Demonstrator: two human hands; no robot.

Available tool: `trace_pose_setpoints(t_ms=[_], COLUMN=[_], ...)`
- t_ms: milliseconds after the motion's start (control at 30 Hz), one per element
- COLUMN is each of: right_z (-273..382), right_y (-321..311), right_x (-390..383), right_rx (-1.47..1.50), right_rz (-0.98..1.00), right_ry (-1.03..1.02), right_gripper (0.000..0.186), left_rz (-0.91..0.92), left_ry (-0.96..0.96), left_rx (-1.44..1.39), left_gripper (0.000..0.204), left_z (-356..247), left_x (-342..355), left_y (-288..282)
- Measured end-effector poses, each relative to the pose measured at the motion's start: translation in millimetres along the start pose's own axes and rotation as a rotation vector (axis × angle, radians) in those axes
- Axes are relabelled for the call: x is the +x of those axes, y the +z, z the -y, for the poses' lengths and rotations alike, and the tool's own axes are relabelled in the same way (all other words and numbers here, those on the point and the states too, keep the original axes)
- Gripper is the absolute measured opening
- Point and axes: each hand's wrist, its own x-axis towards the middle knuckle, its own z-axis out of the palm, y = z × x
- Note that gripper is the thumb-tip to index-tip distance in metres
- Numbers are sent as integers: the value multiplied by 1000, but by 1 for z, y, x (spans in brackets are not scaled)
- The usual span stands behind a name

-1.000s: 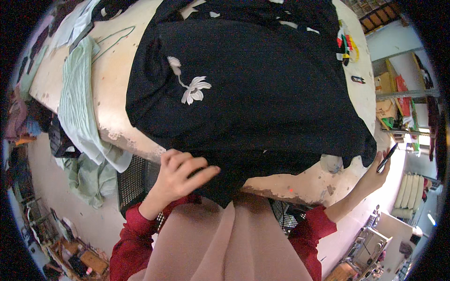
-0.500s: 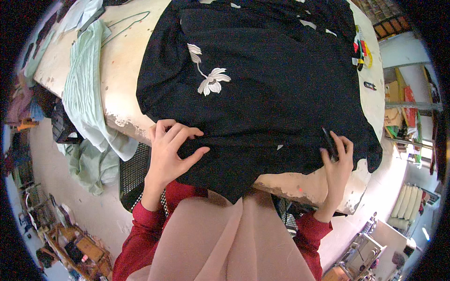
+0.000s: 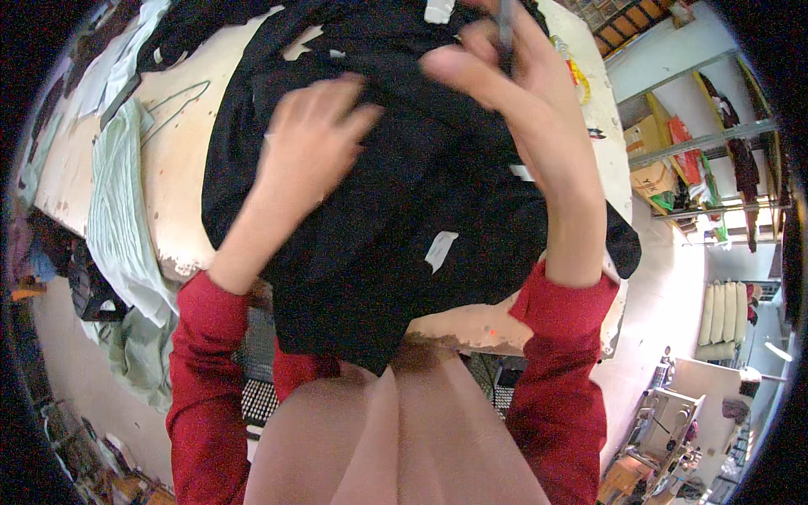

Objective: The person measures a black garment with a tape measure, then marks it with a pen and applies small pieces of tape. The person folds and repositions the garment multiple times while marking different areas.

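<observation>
A black garment [image 3: 438, 194] lies spread over a worn cream table [image 3: 181, 181], its near edge hanging down toward my lap. A small white tag [image 3: 439, 250] shows on the fabric. My left hand [image 3: 313, 139] rests on the cloth near the middle, fingers apart, blurred by motion. Reaching further over the garment's far part, my right hand [image 3: 492, 71] pinches a thin dark pen-like tool [image 3: 506, 23] between its fingers. Both sleeves are red.
A pale green cloth [image 3: 118, 219] drapes over the table's left edge. A yellow and red object [image 3: 577, 74] and a small dark item [image 3: 595, 133] lie at the table's right side. Shelves with boxes [image 3: 673, 160] stand to the right, a sewing machine [image 3: 665, 421] at the lower right.
Both hands have moved from the garment's near hem to its far part. The white flower print no longer shows, and a white tag has come into view.
</observation>
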Motion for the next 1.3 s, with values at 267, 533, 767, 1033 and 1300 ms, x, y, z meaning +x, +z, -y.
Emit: trace_pose_setpoints(t_ms=[267, 533, 767, 1033, 1300], right_z=[-68, -99, -103, -100, -60], right_y=[-38, 0, -1, -34, 4], right_x=[-231, -308, -299, -280, -144], right_rx=[-121, -707, -796, 449, 157], right_rz=[-597, -630, -469, -693, -702], right_ry=[717, 422, 426, 236, -60], right_gripper=[34, 20, 28, 47, 28], left_rz=[100, 271, 313, 438, 411], left_ry=[-140, 361, 351, 260, 175], left_rx=[-367, -644, -596, -721, -567], left_gripper=[21, 39, 49, 49, 69], left_z=[-7, -108, -109, -99, -126], left_x=[-43, -47, -55, -39, -92], left_y=[-58, 23, 34, 10, -28])
